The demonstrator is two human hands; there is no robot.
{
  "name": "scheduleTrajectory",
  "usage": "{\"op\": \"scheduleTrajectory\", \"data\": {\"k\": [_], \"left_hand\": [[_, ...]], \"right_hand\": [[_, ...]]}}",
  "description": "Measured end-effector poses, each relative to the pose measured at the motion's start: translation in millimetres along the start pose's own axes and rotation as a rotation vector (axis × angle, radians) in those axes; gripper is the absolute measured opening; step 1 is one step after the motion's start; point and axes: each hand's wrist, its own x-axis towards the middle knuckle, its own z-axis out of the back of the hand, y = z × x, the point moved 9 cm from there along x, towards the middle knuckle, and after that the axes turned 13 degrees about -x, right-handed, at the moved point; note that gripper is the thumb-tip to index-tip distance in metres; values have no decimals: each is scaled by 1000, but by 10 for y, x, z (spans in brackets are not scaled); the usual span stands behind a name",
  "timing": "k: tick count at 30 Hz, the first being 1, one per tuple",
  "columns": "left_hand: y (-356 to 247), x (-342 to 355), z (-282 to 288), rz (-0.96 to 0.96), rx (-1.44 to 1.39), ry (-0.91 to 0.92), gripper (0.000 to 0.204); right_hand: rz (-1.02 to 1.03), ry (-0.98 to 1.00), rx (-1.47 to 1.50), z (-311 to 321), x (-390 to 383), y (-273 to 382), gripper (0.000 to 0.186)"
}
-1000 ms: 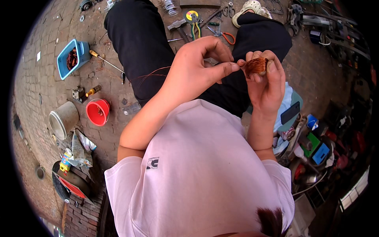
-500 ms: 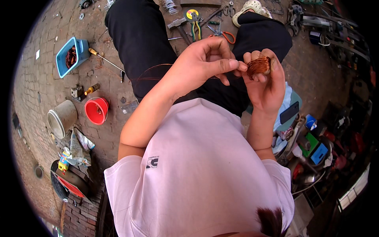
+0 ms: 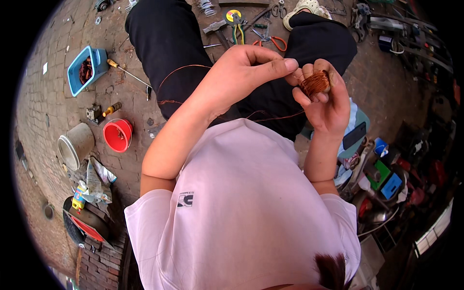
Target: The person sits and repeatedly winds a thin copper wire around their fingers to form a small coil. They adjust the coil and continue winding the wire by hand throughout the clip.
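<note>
The copper coil [image 3: 315,83] sits in the right hand [image 3: 332,105], whose fingers and thumb are closed around it and hide part of its windings. The left hand [image 3: 244,73] is just beside it, thumb and forefinger close together; whether that grip pinches a strand cannot be told. Loose copper wire [image 3: 168,102] loops over the dark trousers [image 3: 162,48], partly covered by the left forearm, and more strands cross the lap below the hands. The legs lie between the hands and much of the brick floor [image 3: 41,108]. Beyond the hands, between the legs, are a hammer [image 3: 214,27], pliers with yellow-and-green handles [image 3: 238,33], orange-handled pliers [image 3: 278,43] and scissors [image 3: 279,9], near a pale shoe [image 3: 300,9]. On the left, a blue basin [image 3: 100,62] holds reddish-brown scraps, with a yellow-handled screwdriver [image 3: 112,63] just beside it; nearer the body stand a red bucket [image 3: 110,138] with small bits inside and a tipped grey-white bucket [image 3: 83,139]. To the right, past the right forearm, a dark phone [image 3: 354,136] lies beside light blue cloth, close to a crowded heap with a green box [image 3: 380,174] and a blue box [image 3: 392,186].
</note>
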Motion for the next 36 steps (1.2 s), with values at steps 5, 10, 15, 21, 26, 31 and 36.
{"op": "scheduleTrajectory", "data": {"k": [5,10,15,21,26,31,36], "left_hand": [[0,22,-36,-17,-16,12,19],[2,-6,-52,18,-10,34,15],[-4,-35,-62,31,-33,57,15],[-6,-47,-52,53,6,74,17],[-37,-41,-52,38,84,106,17],[-96,-47,-44,6,206,76,13],[-275,-64,-69,-327,356,45,11]], "right_hand": [[6,-9,-102,-18,-19,24,23],[35,27,-26,-7,-22,42,22],[43,47,-4,-20,-3,61,22],[37,6,-11,-4,-12,70,22],[47,19,4,9,-7,81,21],[41,-5,21,-5,-4,88,21],[30,-79,72,14,-10,77,20]]}}
